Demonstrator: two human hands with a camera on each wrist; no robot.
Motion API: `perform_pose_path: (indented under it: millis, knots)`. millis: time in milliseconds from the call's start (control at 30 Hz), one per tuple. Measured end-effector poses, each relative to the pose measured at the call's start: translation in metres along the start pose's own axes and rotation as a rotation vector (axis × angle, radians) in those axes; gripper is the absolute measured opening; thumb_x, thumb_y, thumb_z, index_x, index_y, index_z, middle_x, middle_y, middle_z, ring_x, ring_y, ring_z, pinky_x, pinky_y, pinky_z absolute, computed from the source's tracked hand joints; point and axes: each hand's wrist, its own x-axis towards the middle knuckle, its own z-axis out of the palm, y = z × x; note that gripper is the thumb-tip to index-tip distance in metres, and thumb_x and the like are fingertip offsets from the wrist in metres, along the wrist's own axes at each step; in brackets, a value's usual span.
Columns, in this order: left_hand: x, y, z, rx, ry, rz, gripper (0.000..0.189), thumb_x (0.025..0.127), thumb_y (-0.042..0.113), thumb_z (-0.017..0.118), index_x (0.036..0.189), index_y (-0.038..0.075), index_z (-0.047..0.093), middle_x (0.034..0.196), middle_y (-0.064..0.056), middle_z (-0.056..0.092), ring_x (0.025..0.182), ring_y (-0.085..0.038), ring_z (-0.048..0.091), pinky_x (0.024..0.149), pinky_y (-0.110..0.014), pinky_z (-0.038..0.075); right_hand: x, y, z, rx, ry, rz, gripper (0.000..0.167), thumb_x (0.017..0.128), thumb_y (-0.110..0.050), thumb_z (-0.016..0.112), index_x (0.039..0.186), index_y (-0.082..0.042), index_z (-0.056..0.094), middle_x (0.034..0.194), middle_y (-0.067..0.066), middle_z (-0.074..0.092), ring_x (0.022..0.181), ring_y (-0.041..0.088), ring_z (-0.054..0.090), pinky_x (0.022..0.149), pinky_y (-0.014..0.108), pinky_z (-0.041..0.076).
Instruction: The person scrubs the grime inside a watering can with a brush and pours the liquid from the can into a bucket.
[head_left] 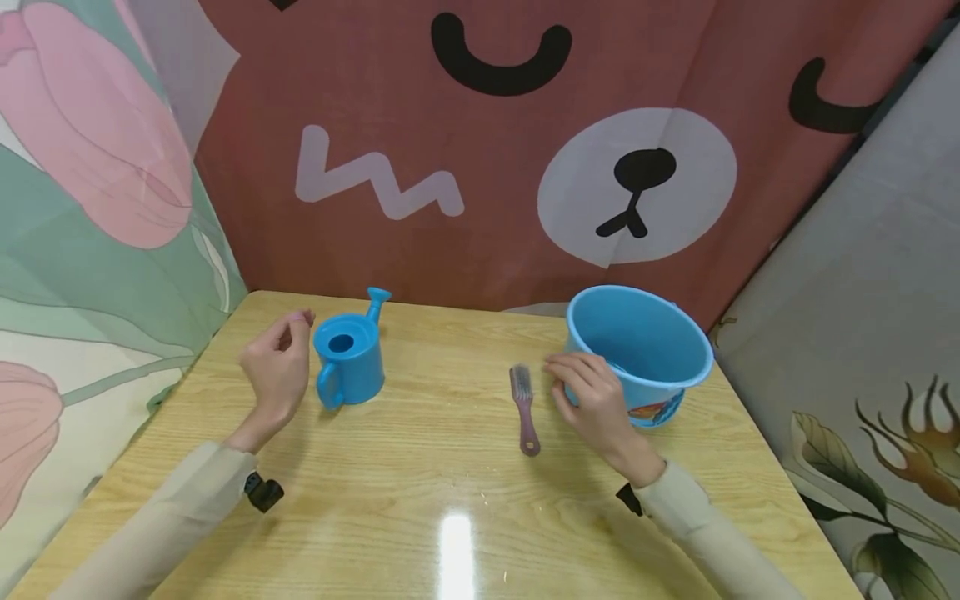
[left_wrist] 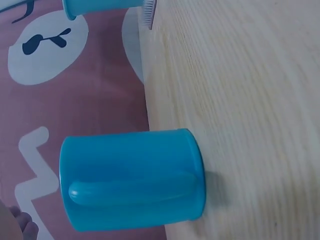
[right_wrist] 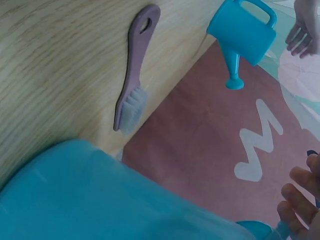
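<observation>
My left hand (head_left: 279, 364) is held over the left of the table, beside a blue watering can (head_left: 352, 358). Its fingers bend loosely and carry nothing. The can stands upright, spout toward the back wall and handle toward me; that handle side fills much of the left wrist view. My right hand (head_left: 592, 400) hovers at the near left side of a blue bucket (head_left: 637, 333), overlapping it in the head view. In the right wrist view its fingers (right_wrist: 298, 200) are spread and relaxed near the bucket's rim. Left of this hand lies a purple brush (head_left: 526, 412), bristle end away from me.
The light wooden table (head_left: 420, 467) ends at the back against a brown cloth (head_left: 480, 258) with a bear face. A floral cloth (head_left: 90, 208) hangs at the left, and a grey one (head_left: 840, 292) at the right.
</observation>
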Motion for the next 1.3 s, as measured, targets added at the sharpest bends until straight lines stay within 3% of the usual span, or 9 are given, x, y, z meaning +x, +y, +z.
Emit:
perform_pose_path:
  millis: [167, 300, 467, 600, 667, 767, 967, 1200, 1300]
  knots:
    - [-0.002, -0.014, 0.005, 0.029, -0.061, 0.106, 0.02, 0.098, 0.007, 0.06, 0.097, -0.007, 0.075, 0.097, -0.017, 0.074, 0.091, -0.026, 0.072, 0.085, -0.011, 0.05, -0.003, -0.001, 0.008, -0.02, -0.042, 0.003, 0.023, 0.095, -0.008, 0.051, 0.096, 0.0, 0.074, 0.101, 0.013, 0.072, 0.093, 0.032, 0.066, 0.081, 0.045, 0.054]
    - [-0.003, -0.013, 0.008, 0.074, -0.096, 0.229, 0.02, 0.096, 0.008, 0.061, 0.101, -0.005, 0.075, 0.099, -0.016, 0.074, 0.091, -0.033, 0.072, 0.088, -0.01, 0.046, -0.001, -0.006, 0.013, -0.044, -0.051, -0.047, 0.022, 0.093, -0.006, 0.053, 0.094, 0.001, 0.074, 0.1, 0.014, 0.073, 0.092, 0.033, 0.067, 0.091, 0.048, 0.051]
    - [-0.002, -0.012, 0.014, 0.101, -0.128, 0.309, 0.024, 0.095, 0.013, 0.06, 0.104, -0.005, 0.074, 0.099, -0.017, 0.074, 0.09, -0.034, 0.071, 0.082, -0.039, 0.058, 0.001, -0.008, 0.019, -0.015, -0.077, -0.069, 0.021, 0.09, -0.002, 0.055, 0.095, 0.003, 0.074, 0.101, 0.015, 0.072, 0.094, 0.032, 0.068, 0.087, 0.047, 0.054]
    - [-0.003, -0.011, 0.019, 0.127, -0.155, 0.376, 0.032, 0.096, 0.02, 0.057, 0.106, -0.005, 0.074, 0.1, -0.019, 0.073, 0.088, -0.037, 0.071, 0.074, -0.056, 0.058, -0.002, -0.009, 0.025, -0.003, -0.121, -0.071, 0.015, 0.085, -0.001, 0.063, 0.096, 0.003, 0.074, 0.102, 0.015, 0.072, 0.096, 0.03, 0.067, 0.083, 0.044, 0.056]
    - [-0.005, -0.01, 0.022, 0.149, -0.166, 0.434, 0.035, 0.095, 0.023, 0.056, 0.106, -0.005, 0.073, 0.102, -0.019, 0.073, 0.086, -0.038, 0.071, 0.071, -0.056, 0.058, -0.004, -0.009, 0.028, 0.002, -0.142, -0.067, 0.016, 0.082, -0.001, 0.068, 0.096, 0.003, 0.074, 0.102, 0.015, 0.072, 0.097, 0.029, 0.067, 0.083, 0.043, 0.056]
    - [-0.008, -0.008, 0.027, 0.163, -0.18, 0.519, 0.037, 0.094, 0.025, 0.056, 0.106, -0.004, 0.074, 0.103, -0.018, 0.073, 0.083, -0.038, 0.072, 0.066, -0.054, 0.059, -0.006, -0.011, 0.034, 0.008, -0.173, -0.045, 0.016, 0.086, -0.007, 0.069, 0.098, 0.001, 0.074, 0.105, 0.014, 0.071, 0.1, 0.028, 0.066, 0.085, 0.041, 0.056]
    - [-0.009, -0.003, 0.039, 0.129, -0.184, 0.577, 0.035, 0.094, 0.025, 0.056, 0.104, -0.003, 0.075, 0.103, -0.016, 0.073, 0.08, -0.035, 0.072, 0.059, -0.052, 0.058, -0.006, -0.014, 0.044, -0.011, -0.249, 0.005, 0.045, 0.104, -0.038, 0.049, 0.104, -0.001, 0.073, 0.115, 0.015, 0.069, 0.109, 0.029, 0.063, 0.093, 0.045, 0.053]
    - [-0.017, 0.004, 0.05, 0.183, -0.251, 0.723, 0.036, 0.093, 0.027, 0.058, 0.103, -0.004, 0.075, 0.101, -0.017, 0.073, 0.08, -0.033, 0.073, 0.053, -0.044, 0.059, -0.009, -0.012, 0.05, -0.078, -0.353, 0.027, 0.065, 0.105, -0.055, 0.035, 0.114, -0.001, 0.07, 0.124, 0.015, 0.065, 0.116, 0.032, 0.058, 0.097, 0.047, 0.05]
    - [-0.02, 0.007, 0.055, 0.19, -0.299, 0.726, 0.041, 0.097, 0.032, 0.054, 0.107, -0.003, 0.074, 0.105, -0.017, 0.072, 0.086, -0.033, 0.072, 0.055, -0.044, 0.06, -0.013, -0.01, 0.053, -0.082, -0.401, 0.063, 0.068, 0.104, -0.057, 0.032, 0.118, -0.001, 0.068, 0.129, 0.016, 0.062, 0.119, 0.033, 0.056, 0.098, 0.048, 0.048]
